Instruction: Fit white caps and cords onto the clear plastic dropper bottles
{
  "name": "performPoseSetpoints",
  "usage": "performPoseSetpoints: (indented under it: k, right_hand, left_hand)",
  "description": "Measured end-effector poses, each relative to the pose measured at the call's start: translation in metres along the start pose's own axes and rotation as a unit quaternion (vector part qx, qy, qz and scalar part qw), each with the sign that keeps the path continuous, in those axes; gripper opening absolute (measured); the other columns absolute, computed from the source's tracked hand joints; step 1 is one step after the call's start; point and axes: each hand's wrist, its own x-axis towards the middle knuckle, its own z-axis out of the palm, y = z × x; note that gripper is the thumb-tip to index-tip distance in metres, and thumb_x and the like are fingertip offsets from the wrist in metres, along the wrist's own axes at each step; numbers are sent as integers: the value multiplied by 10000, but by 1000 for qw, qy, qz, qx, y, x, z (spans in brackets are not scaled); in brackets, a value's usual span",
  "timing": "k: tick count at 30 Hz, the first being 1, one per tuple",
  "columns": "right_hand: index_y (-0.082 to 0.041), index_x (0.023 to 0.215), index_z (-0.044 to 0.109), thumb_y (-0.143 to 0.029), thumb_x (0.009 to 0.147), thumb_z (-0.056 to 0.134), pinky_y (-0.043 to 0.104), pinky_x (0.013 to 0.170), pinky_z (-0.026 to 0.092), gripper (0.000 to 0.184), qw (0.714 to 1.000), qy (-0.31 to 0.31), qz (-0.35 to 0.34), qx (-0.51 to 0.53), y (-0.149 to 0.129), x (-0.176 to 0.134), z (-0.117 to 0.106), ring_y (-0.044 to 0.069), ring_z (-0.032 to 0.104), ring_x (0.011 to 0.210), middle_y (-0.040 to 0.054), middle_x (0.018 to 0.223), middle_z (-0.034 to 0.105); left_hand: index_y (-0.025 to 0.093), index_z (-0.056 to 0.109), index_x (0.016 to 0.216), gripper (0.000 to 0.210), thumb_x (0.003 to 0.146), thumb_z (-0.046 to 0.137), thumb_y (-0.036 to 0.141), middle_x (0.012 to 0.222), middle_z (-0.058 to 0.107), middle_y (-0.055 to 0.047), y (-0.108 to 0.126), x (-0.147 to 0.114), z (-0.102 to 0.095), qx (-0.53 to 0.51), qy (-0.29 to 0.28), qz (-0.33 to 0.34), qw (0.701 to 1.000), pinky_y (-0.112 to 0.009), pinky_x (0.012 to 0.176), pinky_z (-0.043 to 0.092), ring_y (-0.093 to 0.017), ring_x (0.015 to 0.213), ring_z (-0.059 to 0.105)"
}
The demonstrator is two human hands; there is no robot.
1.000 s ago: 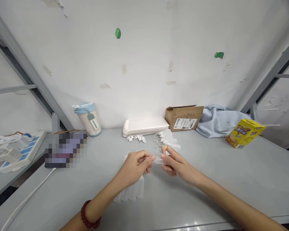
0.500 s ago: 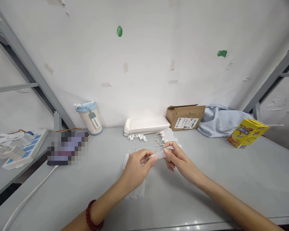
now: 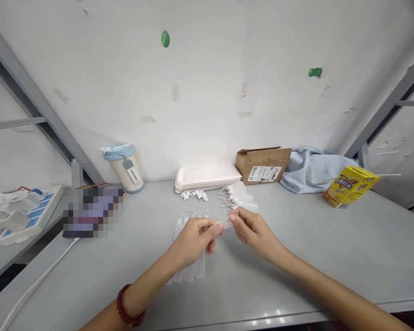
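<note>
Between my hands, above the grey table, is a narrow translucent plastic tube point(image 3: 225, 223). My left hand point(image 3: 193, 240) pinches its left end between thumb and fingers. The other end is pinched by my right hand point(image 3: 254, 231). Partly under my left hand lies a row of several clear plastic tubes point(image 3: 195, 270) with thin white loops at their far ends. Beyond my right hand is a pile of similar tubes with white caps and strings point(image 3: 237, 195). Small loose white caps point(image 3: 195, 196) lie farther back.
Along the wall stand a stack of white flat packs point(image 3: 210, 176), an open cardboard box point(image 3: 264, 166), a blue cloth point(image 3: 313, 170) and a cup point(image 3: 126, 169). A yellow carton point(image 3: 351, 187) is at right. A blurred phone point(image 3: 94, 212) with its cable and a power strip point(image 3: 37, 211) are at left.
The view has shifted slightly, moving everything a little left in the picture. My right fingers have curled closer around the tube's end, and both hands still pinch it.
</note>
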Motion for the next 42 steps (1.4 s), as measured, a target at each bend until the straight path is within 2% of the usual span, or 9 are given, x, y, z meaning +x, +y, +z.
performPoseSetpoints:
  k: [2, 4, 6, 10, 16, 21, 28, 38, 42]
  right_hand:
    - [-191, 681, 416, -513, 878, 412, 215, 417, 289, 377, 997, -17, 32, 67, 2, 2, 0, 71, 315, 420, -82, 500, 302]
    - [-197, 656, 381, -524, 868, 421, 215, 409, 301, 392, 993, -24, 47, 102, 2, 3, 0, 67, 324, 408, -86, 503, 294]
    - [-188, 685, 414, -501, 876, 423, 218, 426, 312, 366, 995, -20, 30, 90, 0, 3, -1, 69, 344, 415, -81, 506, 332]
    - [-171, 893, 511, -408, 907, 418, 222, 482, 335, 255, 999, -28, -42, 14, -6, -1, -4, 86, 409, 475, -60, 541, 423]
    - [-174, 1039, 513, -354, 922, 402, 231, 549, 401, 242, 995, -46, -93, -14, -2, -2, -8, 98, 481, 553, -29, 635, 497]
    - [-178, 1043, 525, -357, 914, 418, 250, 585, 432, 245, 995, -45, -87, 5, -3, -1, -10, 107, 504, 586, 0, 694, 551]
    - [-177, 1015, 543, -403, 895, 441, 271, 594, 439, 276, 998, -25, -53, 19, -5, -1, -8, 120, 499, 589, 9, 678, 567]
    - [-170, 988, 547, -436, 884, 455, 269, 577, 424, 300, 997, -36, -49, 46, -7, 1, -13, 111, 500, 561, -7, 656, 535]
    - [-167, 961, 564, -444, 877, 457, 256, 551, 398, 309, 998, -22, -51, 19, -8, 1, -12, 107, 475, 530, -29, 593, 493]
  left_hand:
    - [156, 537, 645, 295, 833, 507, 381, 560, 457, 24, -2, -1, 3, 131, 71, 99, 984, -244, 553, 351, -108, 541, 437]
    - [161, 565, 685, 225, 821, 526, 336, 615, 497, 12, -2, -2, 3, 207, 117, 156, 959, -249, 584, 352, -117, 585, 445]
    - [161, 591, 736, 217, 826, 525, 348, 638, 544, 2, 1, -3, 2, 191, 92, 138, 967, -245, 584, 373, -123, 598, 484]
    - [141, 565, 676, 394, 870, 438, 460, 622, 580, -12, 7, -2, -3, 30, -19, 37, 999, -235, 533, 431, -115, 528, 553]
    - [106, 604, 760, 454, 839, 472, 533, 602, 546, -8, 4, 0, -6, -117, -85, -50, 988, -233, 474, 444, -111, 488, 557]
    - [89, 627, 808, 468, 838, 479, 532, 615, 548, -19, 5, -2, -7, -174, -98, -76, 977, -218, 447, 429, -105, 489, 550]
    - [87, 641, 830, 460, 878, 419, 486, 716, 625, -77, 8, -1, -7, -122, -78, -35, 989, -232, 462, 444, -144, 560, 608]
    - [103, 607, 832, 430, 861, 448, 502, 641, 562, -24, 5, -2, -4, -130, -94, -39, 986, -235, 452, 443, -132, 530, 578]
    - [150, 542, 731, 367, 895, 398, 445, 557, 510, 14, 4, -4, 2, -3, -33, 34, 999, -244, 502, 414, -112, 501, 502]
